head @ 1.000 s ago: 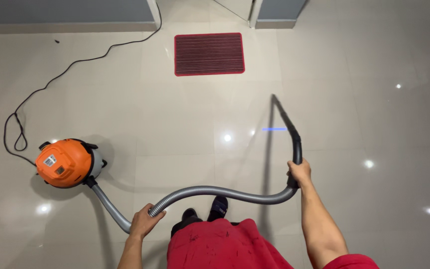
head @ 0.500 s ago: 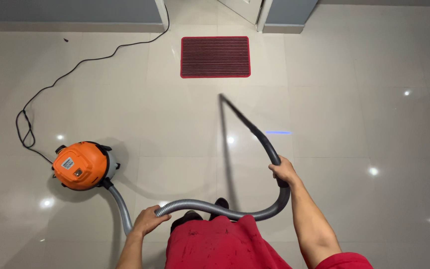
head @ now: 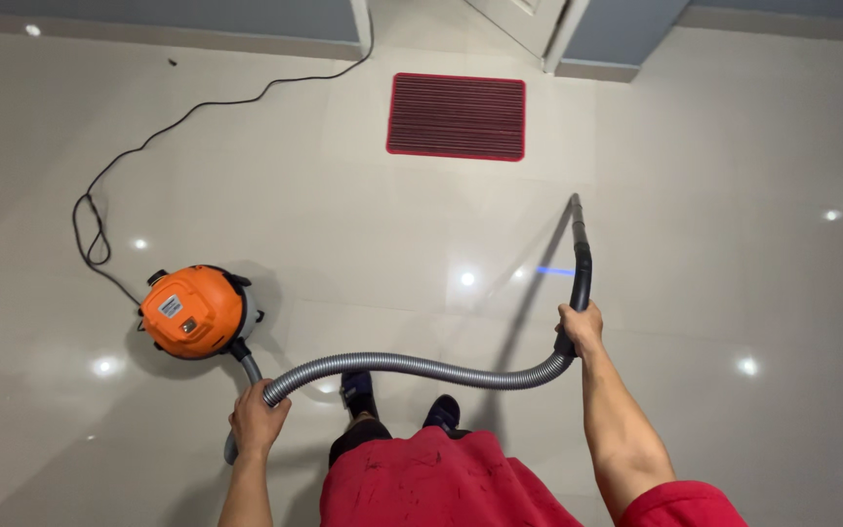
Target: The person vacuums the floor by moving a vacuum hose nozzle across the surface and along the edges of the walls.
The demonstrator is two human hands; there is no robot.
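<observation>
The glossy cream tiled floor [head: 734, 293] fills almost the whole view, bright with reflected ceiling lights, and no dust or litter shows on it apart from one small dark speck [head: 172, 61] far to the left near the grey wall. From these pictures nothing separates cleaned tile from uncleaned, so how much of the floor is covered cannot be told; the work looks to be in mid-course, with the open stretch to the right and the far side by the doorway as likely ground left.

A red ribbed rectangular doormat [head: 457, 116] lies far ahead, just before the doorway, well apart from the wand tip.

The round orange canister vacuum cleaner [head: 193, 310] sits on the floor at near left, its thin black power cord [head: 148, 141] looping away to the far left and on toward the doorway.

The grey ribbed flexible hose [head: 421, 368] runs from the canister, bends through the left hand, then sweeps right across the front of the dark shoes to the black curved wand handle. The slim black wand [head: 578, 244] points away toward the far side, its tip down at the tiles.

The left hand [head: 258, 418] is closed around the hose near the canister end. The right hand [head: 581, 325] is wrapped round the wand handle where hose and wand join.
</observation>
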